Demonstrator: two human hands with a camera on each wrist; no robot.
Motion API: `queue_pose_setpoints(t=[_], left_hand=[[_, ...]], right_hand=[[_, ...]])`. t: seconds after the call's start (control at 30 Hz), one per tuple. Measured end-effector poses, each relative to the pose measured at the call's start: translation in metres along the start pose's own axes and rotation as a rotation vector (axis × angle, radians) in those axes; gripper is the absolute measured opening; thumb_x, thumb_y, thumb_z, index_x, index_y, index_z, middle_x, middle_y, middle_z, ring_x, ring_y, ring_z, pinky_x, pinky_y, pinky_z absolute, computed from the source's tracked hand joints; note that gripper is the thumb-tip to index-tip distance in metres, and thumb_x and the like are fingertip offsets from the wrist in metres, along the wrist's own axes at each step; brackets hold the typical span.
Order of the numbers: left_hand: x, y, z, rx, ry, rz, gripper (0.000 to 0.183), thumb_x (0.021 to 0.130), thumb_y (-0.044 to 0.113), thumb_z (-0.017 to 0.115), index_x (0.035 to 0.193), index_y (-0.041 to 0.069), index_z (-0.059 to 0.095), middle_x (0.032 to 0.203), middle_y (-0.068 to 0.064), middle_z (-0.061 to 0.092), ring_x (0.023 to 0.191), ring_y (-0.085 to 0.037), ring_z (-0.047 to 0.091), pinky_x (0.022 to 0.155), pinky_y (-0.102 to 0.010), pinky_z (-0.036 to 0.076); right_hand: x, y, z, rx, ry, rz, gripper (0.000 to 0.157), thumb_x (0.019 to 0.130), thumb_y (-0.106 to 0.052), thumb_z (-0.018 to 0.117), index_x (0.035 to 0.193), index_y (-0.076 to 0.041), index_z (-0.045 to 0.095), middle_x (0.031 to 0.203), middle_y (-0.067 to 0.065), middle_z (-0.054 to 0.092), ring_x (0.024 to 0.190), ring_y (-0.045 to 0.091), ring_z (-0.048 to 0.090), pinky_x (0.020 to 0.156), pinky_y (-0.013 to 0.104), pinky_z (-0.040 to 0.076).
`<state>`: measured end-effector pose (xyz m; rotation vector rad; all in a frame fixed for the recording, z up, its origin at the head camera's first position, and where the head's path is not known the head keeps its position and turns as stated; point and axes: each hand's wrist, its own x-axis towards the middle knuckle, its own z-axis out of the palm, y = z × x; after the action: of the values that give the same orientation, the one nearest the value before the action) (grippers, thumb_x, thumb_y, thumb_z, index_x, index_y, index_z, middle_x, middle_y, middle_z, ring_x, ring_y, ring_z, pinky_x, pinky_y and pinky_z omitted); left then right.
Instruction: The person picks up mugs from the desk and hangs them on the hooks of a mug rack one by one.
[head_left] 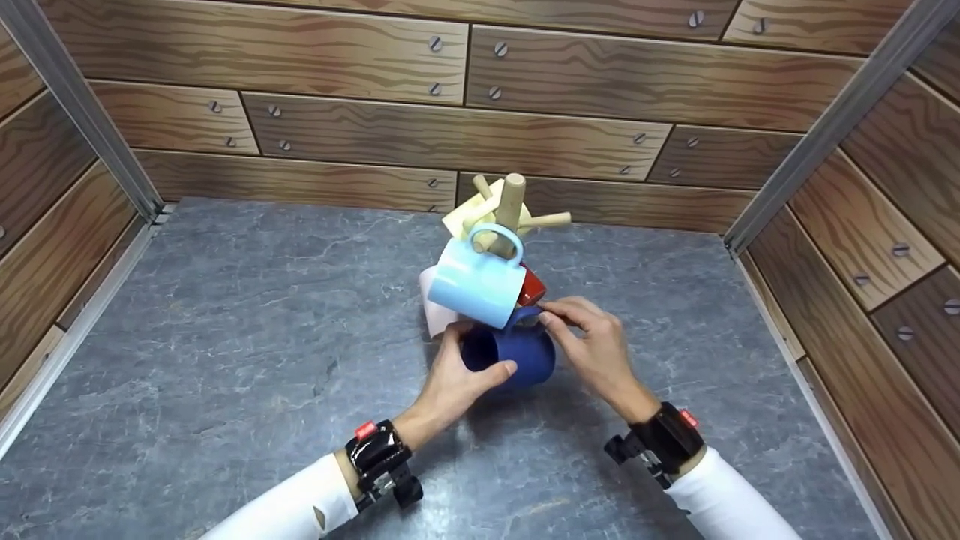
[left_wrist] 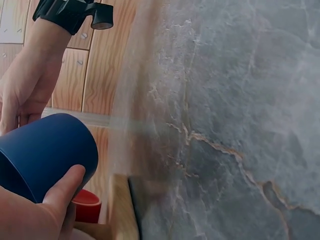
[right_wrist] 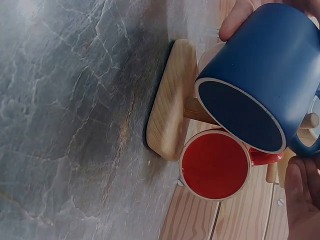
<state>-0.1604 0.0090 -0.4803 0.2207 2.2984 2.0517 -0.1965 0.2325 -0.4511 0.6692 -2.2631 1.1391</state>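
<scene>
A dark blue mug (head_left: 529, 356) is held tilted on its side in front of a wooden mug tree (head_left: 512, 196). My left hand (head_left: 459, 375) grips it at the open end, thumb along its side. At the mug's handle (right_wrist: 306, 146), my right hand (head_left: 596, 345) pinches with thumb and fingertips. Just above, a light blue mug (head_left: 478, 283) hangs tilted on the tree, its handle upward. Partly hidden behind these are a red mug (right_wrist: 216, 165) and a pale pink mug (head_left: 437, 307). The tree's wooden base (right_wrist: 172, 100) stands on the grey surface.
Upper pegs (head_left: 547, 220) stick out from the tree, with a pale yellow object (head_left: 459, 219) behind them. Wood-patterned walls (head_left: 360, 120) enclose the grey marbled surface (head_left: 262, 337) at the back and both sides.
</scene>
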Motion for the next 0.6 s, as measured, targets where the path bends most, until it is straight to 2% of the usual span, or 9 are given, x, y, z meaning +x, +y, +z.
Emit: queue_pose_setpoints(t=[0.27, 0.4, 0.6], left_hand=[[-0.0009, -0.0064, 0.0039, 0.040, 0.057, 0.024, 0.088, 0.080, 0.043, 0.084, 0.145, 0.001, 0.041, 0.143, -0.018, 0.052, 0.133, -0.030, 0.050, 0.116, -0.049, 0.036], [-0.0009, -0.0074, 0.0046, 0.042, 0.076, 0.049, 0.085, 0.080, 0.042, 0.085, 0.142, 0.001, 0.044, 0.141, -0.018, 0.054, 0.131, -0.031, 0.051, 0.115, -0.050, 0.037], [-0.0010, -0.0077, 0.0053, 0.037, 0.086, 0.042, 0.083, 0.080, 0.041, 0.085, 0.142, 0.002, 0.045, 0.141, -0.017, 0.054, 0.131, -0.029, 0.051, 0.115, -0.047, 0.037]], right_hand=[[0.0019, 0.0039, 0.0037, 0.035, 0.010, -0.013, 0.019, 0.095, -0.009, 0.075, 0.114, -0.010, 0.080, 0.103, -0.002, 0.075, 0.089, 0.015, 0.071, 0.076, 0.015, 0.052], [0.0039, 0.0031, 0.0037, 0.026, 0.002, -0.007, 0.019, 0.095, -0.009, 0.075, 0.113, -0.009, 0.080, 0.103, -0.002, 0.075, 0.090, 0.014, 0.071, 0.078, 0.016, 0.052], [0.0064, 0.0018, 0.0042, -0.005, -0.007, 0.021, 0.018, 0.095, -0.012, 0.076, 0.112, -0.008, 0.081, 0.102, -0.001, 0.075, 0.092, 0.014, 0.071, 0.078, 0.019, 0.053]])
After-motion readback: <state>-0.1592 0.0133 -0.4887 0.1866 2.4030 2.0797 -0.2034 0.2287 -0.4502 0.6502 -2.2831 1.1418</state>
